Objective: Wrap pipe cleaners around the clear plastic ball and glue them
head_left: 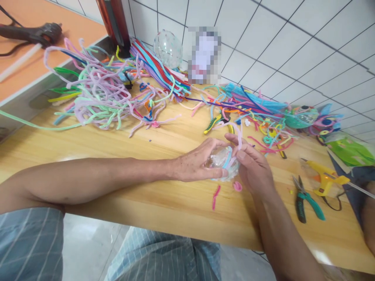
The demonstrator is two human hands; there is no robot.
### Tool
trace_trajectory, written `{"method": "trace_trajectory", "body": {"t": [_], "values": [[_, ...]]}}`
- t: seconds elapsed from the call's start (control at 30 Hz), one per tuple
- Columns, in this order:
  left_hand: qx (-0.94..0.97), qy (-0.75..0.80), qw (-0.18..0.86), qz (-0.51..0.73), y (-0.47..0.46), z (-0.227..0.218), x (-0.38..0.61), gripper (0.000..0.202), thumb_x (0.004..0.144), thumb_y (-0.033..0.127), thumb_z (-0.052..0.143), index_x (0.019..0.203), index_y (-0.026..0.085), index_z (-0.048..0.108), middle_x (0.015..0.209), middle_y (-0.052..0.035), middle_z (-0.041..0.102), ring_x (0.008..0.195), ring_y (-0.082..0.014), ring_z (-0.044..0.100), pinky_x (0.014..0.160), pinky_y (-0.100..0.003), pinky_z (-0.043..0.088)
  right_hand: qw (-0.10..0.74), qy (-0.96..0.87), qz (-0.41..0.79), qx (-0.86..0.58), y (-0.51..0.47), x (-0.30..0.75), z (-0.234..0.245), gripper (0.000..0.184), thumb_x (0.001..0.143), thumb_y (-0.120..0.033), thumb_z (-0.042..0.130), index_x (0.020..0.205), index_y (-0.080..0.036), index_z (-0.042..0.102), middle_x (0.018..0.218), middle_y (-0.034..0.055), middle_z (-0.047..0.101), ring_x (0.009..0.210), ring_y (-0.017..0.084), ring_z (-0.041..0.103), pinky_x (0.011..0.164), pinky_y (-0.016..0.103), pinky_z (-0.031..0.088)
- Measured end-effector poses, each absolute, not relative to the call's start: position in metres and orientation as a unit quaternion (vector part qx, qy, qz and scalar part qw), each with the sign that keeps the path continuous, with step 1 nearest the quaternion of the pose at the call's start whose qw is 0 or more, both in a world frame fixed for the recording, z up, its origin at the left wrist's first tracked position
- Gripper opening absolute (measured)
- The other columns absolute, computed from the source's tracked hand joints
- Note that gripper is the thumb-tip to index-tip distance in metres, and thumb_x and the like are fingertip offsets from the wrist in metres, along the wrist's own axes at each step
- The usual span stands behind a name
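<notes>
My left hand [205, 160] is wrapped around a clear plastic ball [218, 160] just above the wooden table, its thumb lying across the near side. A light blue pipe cleaner strip runs over the ball's surface. At the ball's right side, my right hand [253, 164] pinches a lilac pipe cleaner [238, 134] between thumb and fingers; it arches up and curls over to the left. Part of the ball is hidden behind both hands. Below them on the table lie a short pink pipe cleaner piece [216, 198] and a small pink coil [237, 186].
A tangled lilac and green pipe cleaner heap [101, 89] lies left, with bundled pipe cleaners [164, 70] behind. Teal-handled pliers [306, 201] and a yellow glue gun [325, 177] rest at right. Yellow-black pliers [213, 123] lie beyond my hands. Another person's arm [368, 214] shows at the right edge.
</notes>
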State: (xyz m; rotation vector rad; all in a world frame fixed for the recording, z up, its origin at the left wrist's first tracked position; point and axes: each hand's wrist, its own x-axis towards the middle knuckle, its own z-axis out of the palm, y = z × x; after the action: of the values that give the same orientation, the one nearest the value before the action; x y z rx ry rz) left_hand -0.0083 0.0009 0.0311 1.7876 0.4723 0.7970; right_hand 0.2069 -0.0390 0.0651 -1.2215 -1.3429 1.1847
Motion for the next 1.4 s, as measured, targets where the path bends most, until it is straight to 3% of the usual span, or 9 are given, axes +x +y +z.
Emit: {"method": "trace_trajectory", "body": {"t": [0.23,0.47,0.67,0.77,1.0,1.4], "values": [[0.765,0.185,0.524,0.326,0.001,0.03,-0.009,0.062,0.094,0.048,0.071,0.143,0.022,0.043,0.145,-0.0171,0.055,0.139,-0.0336,0.057,0.115,-0.055,0.052,0.446,-0.569,0.494,-0.483,-0.039,0.209,0.067,0.029,0.094,-0.051,0.077,0.076,-0.029,0.074,0.159,0.0001,0.066,0.154,0.032,0.051,0.122,0.049,0.043],[0.772,0.169,0.512,0.337,0.003,0.029,-0.008,0.061,0.096,0.049,0.07,0.143,0.022,0.043,0.147,-0.0169,0.055,0.147,-0.0338,0.053,0.121,-0.055,0.048,0.427,-0.573,0.508,-0.481,-0.039,0.209,0.065,0.033,0.096,-0.053,0.073,0.074,-0.028,0.071,0.161,-0.001,0.064,0.152,0.031,0.052,0.113,0.047,0.049],[0.779,0.165,0.5,0.341,0.004,0.026,-0.008,0.063,0.094,0.049,0.071,0.144,0.023,0.044,0.147,-0.0164,0.056,0.143,-0.0331,0.056,0.12,-0.055,0.049,0.408,-0.584,0.504,-0.489,-0.039,0.214,0.07,0.024,0.094,-0.052,0.077,0.082,-0.031,0.077,0.16,-0.0022,0.065,0.156,0.031,0.05,0.12,0.049,0.047],[0.776,0.165,0.503,0.343,0.004,0.025,-0.008,0.063,0.093,0.048,0.073,0.144,0.025,0.045,0.146,-0.0155,0.057,0.143,-0.0332,0.056,0.12,-0.057,0.05,0.397,-0.578,0.52,-0.488,-0.039,0.216,0.075,0.017,0.089,-0.048,0.082,0.087,-0.032,0.08,0.16,-0.001,0.065,0.154,0.032,0.052,0.115,0.05,0.052],[0.771,0.164,0.51,0.344,0.003,0.027,-0.008,0.061,0.094,0.047,0.073,0.144,0.024,0.045,0.15,-0.0164,0.055,0.145,-0.0329,0.055,0.121,-0.057,0.049,0.422,-0.514,0.551,-0.505,-0.035,0.21,0.073,0.022,0.076,-0.049,0.091,0.081,-0.031,0.079,0.149,-0.0004,0.072,0.137,0.034,0.066,0.097,0.047,0.062],[0.78,0.16,0.495,0.348,0.003,0.021,-0.006,0.065,0.094,0.049,0.07,0.147,0.022,0.042,0.151,-0.0184,0.053,0.144,-0.0357,0.055,0.118,-0.058,0.051,0.46,-0.506,0.531,-0.5,-0.037,0.199,0.069,0.022,0.075,-0.042,0.091,0.081,-0.029,0.074,0.145,0.003,0.075,0.131,0.032,0.069,0.099,0.047,0.062]]}}
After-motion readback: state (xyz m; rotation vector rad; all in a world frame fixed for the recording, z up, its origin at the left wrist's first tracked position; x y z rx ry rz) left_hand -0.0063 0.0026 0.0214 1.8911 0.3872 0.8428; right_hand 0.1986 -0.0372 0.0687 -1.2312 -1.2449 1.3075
